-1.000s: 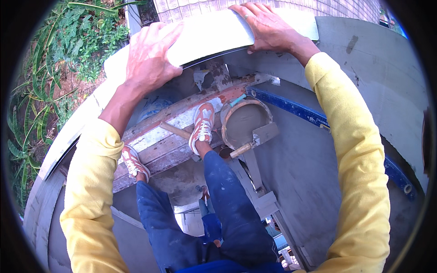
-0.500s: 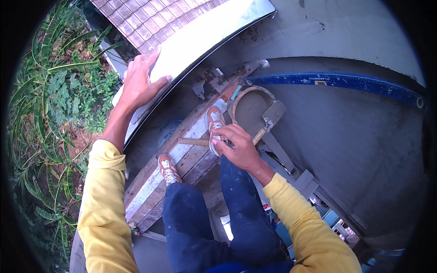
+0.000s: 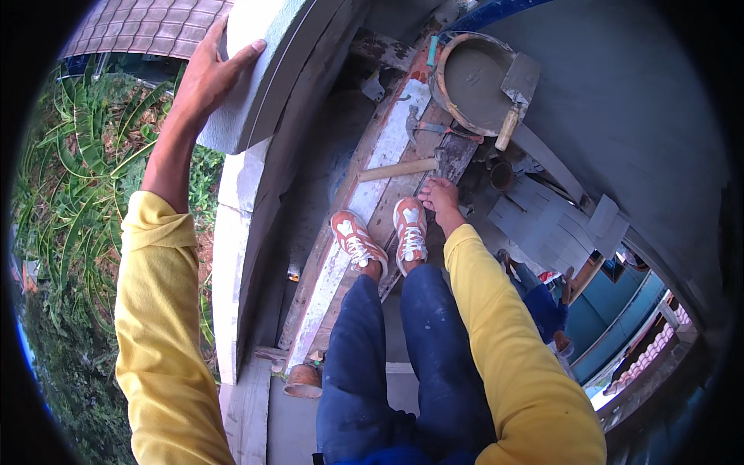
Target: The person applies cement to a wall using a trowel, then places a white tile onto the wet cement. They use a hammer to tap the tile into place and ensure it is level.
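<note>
My left hand (image 3: 204, 81) rests on the white ledge (image 3: 252, 93) on the left, fingers and thumb apart. Beside my shoes, my right hand (image 3: 440, 197) hangs low with its fingers bent together; whatever they hold, if anything, is too small to make out. Just beyond it, a wooden-handled hammer (image 3: 397, 170) lies across the planks. Farther away lies a claw hammer (image 3: 442, 127) with a reddish handle. A round tub (image 3: 443, 97) of grey mortar stands at the far end of the planks, with a trowel (image 3: 521, 80) across its right rim.
Narrow, paint-stained planks (image 3: 314, 310) carry my feet, with gaps on both sides. A clay-coloured pot (image 3: 303, 380) sits near their close end. Another person (image 3: 545, 306) is below right. A grey plastered wall (image 3: 620, 116) and part of a blue straightedge (image 3: 500, 12) lie beyond.
My view has turned and shifted, bringing both hammers and the person below into plain sight. My right hand has moved away from in front of my shoe; my left stays on the ledge.
</note>
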Demonstrator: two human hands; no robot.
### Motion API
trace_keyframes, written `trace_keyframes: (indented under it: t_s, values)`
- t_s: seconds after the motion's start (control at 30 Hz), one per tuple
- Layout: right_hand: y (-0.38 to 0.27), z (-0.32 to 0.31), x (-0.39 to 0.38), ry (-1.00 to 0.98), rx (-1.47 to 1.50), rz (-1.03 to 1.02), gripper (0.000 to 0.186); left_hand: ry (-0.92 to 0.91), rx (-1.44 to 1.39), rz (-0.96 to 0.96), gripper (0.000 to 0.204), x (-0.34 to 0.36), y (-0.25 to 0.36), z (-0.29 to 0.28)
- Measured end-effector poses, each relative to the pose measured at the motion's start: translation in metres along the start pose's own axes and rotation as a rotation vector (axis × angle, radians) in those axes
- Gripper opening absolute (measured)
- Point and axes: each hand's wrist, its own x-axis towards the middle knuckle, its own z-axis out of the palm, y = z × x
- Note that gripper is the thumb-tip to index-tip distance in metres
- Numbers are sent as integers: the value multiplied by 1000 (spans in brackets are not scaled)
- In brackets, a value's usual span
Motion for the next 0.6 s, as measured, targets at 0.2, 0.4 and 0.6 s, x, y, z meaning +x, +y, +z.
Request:
trace_keyframes:
  t_s: [0.2,0.4,0.6]
  values:
    - [41,86,76,33,114,341,61,-4,68,26,87,-3,15,1]
    - [52,107,134,51,192,217,62,-42,-67,-31,62,-9,43,5]
    - [44,98,139,460,645,149,43,-111,-160,132,66,-3,48,17]
